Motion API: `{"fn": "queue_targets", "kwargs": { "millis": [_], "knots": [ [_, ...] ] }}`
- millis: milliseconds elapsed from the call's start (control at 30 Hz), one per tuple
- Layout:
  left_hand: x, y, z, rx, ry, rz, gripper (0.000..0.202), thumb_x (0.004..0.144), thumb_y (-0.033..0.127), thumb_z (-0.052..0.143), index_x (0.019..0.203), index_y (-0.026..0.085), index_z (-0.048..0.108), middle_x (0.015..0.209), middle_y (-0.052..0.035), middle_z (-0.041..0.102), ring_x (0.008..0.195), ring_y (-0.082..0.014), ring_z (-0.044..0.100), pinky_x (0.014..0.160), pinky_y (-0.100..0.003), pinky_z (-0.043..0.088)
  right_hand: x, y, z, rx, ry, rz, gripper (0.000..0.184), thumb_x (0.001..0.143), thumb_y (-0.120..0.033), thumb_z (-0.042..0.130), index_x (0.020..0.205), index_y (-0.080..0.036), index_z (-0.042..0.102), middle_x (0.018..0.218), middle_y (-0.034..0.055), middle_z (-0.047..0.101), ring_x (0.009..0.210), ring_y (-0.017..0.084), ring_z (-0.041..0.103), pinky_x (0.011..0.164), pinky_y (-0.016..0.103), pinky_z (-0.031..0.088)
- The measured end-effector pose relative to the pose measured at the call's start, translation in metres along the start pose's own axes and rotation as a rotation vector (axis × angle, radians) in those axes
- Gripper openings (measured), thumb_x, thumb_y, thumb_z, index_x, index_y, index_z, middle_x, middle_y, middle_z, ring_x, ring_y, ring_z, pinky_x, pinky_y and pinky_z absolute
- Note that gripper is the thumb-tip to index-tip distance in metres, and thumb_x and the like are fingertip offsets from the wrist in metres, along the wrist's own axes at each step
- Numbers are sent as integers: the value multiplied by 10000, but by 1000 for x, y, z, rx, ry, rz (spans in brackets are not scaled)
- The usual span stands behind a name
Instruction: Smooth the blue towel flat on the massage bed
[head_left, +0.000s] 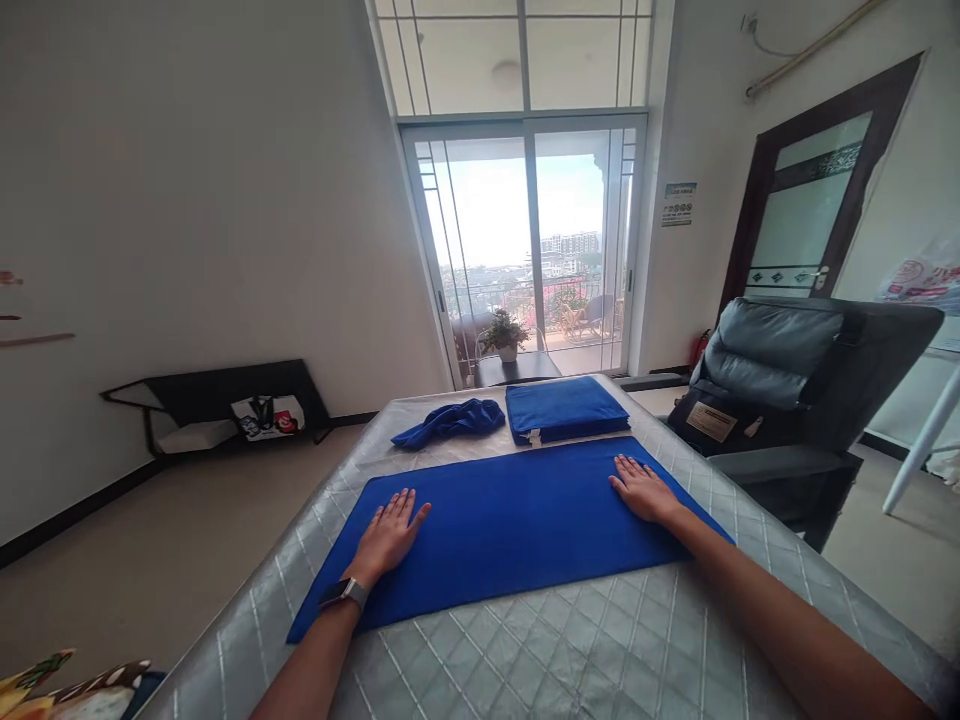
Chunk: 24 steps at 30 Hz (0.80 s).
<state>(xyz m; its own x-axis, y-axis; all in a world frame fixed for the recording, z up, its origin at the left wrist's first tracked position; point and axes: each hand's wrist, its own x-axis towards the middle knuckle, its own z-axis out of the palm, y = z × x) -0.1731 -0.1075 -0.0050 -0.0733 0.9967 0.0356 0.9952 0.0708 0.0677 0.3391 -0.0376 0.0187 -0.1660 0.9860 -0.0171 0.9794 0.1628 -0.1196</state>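
Silver quilted mattress (pixel 555 650) lies nearest. Left hand (pixel 388 537) and right hand (pixel 643 490) rest palms down, fingers extended, holding nothing, upon the flat blue cloth (pixel 510 520) spread on it. Just beyond this cloth lie a crumpled blue fabric (pixel 454 422) and, to its right, a folded blue bundle (pixel 566 404).

Plain deep-blue rectangular cloth (pixel 510 530): matte fabric, one even colour from side to side
Spread: flat and wide, its long sides running left to right
Surface: mostly smooth
Near edge: almost straight, slanting up a little toward the right
Near left corner: a sharp point, flat
Layers: single or folded, cannot be told
Resting place: on top of a silver-grey quilted mattress (pixel 555 650)
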Motion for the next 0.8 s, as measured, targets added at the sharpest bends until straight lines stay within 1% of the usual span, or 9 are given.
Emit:
{"fn": "queue_targets", "kwargs": {
  "millis": [67,100,133,200,300,433,533,633,800],
  "knots": [
    [-10,-46,6,22,36,-50,754,997,573,162,1558,79,261,1630,-166,244,1518,-285,218,1215,-511,216,-4,35,1,-5,20,42,707,991,-436,211,1574,-38,251,1642,139,200,1519,247,165,1234,452,153],
    [-14,-63,9,27,63,-52,746,994,575,164,1547,94,302,1616,-170,287,1507,-292,251,1201,-519,247,-5,49,3,-4,37,47,706,988,-435,215,1570,-39,265,1639,142,214,1516,247,179,1231,449,172],
    [-18,-76,12,27,89,-47,739,991,581,168,1532,109,344,1601,-172,329,1496,-298,282,1187,-525,273,-4,60,6,-2,56,43,703,986,-439,219,1566,-46,283,1635,141,230,1511,245,197,1228,447,192],
    [-23,-90,16,15,128,-39,732,986,595,179,1504,129,405,1575,-170,385,1480,-303,320,1172,-524,301,-1,75,15,-1,90,26,697,985,-443,221,1555,-54,315,1625,140,262,1503,244,230,1221,444,220],
    [-26,-90,19,-22,152,-75,750,983,606,189,1498,107,408,1578,-175,377,1483,-300,314,1186,-503,283,5,83,26,4,138,8,686,988,-433,219,1535,-41,352,1609,148,300,1495,246,255,1223,441,220],
    [-25,-83,19,-56,147,-142,807,975,620,159,1518,52,347,1607,-185,309,1503,-290,265,1214,-476,234,8,87,33,40,205,-13,650,994,-430,237,1511,-78,411,1586,147,354,1485,252,284,1218,458,238],
    [-26,-83,17,-68,138,-150,804,974,615,171,1519,48,340,1609,-186,302,1504,-286,262,1211,-467,243,5,87,31,52,233,-33,620,997,-404,258,1497,-83,435,1571,153,382,1479,260,299,1211,471,254],
    [-27,-83,15,-72,148,-142,772,978,597,201,1507,59,366,1592,-192,338,1491,-292,294,1197,-480,270,1,84,27,40,265,-30,594,1001,-355,258,1482,-69,455,1559,155,403,1472,259,317,1205,467,271],
    [-29,-80,11,-66,145,-129,746,973,561,243,1489,44,393,1583,-199,350,1485,-289,308,1200,-469,270,-4,78,22,18,303,-30,576,1008,-332,245,1463,-73,485,1539,136,442,1460,248,342,1204,459,274]
  ]
}}
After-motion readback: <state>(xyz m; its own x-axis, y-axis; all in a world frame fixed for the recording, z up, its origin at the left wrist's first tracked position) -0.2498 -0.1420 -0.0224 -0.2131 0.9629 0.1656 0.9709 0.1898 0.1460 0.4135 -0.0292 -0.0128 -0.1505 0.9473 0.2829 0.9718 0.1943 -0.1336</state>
